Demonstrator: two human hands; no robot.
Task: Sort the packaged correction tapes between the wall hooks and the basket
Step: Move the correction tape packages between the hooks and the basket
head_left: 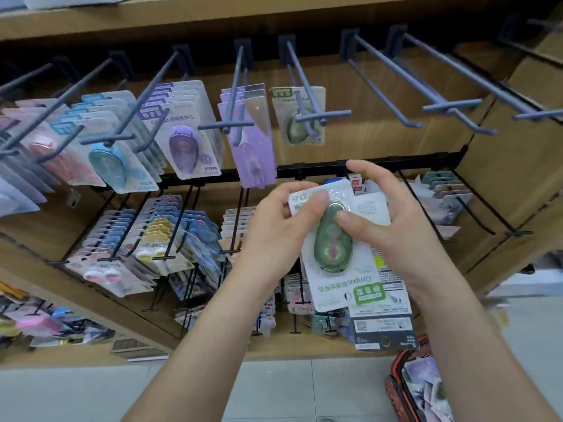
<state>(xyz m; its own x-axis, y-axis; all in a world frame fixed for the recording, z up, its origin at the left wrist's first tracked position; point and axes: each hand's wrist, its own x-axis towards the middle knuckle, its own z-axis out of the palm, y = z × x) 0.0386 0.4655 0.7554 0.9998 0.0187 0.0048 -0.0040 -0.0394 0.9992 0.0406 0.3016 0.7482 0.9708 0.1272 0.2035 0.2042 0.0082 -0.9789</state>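
– Green pack (333, 239): clear blister, white card, upside down. Where is it?
– Before the hooks (307, 117), above the basket (396, 388). The left hand (274, 229) pinches the card's top; the right hand (396, 226) pinches it at the blister, with a second pack (384, 315) behind.
– Handling?
– Probably light, stiff and slick. Best held by the card edges.

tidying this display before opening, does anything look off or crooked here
In the left hand and right hand, the green packs are mixed: the front faces out, the rear pack shows its printed back, hang hole downward. On the upper hooks, the front purple pack hangs tilted.
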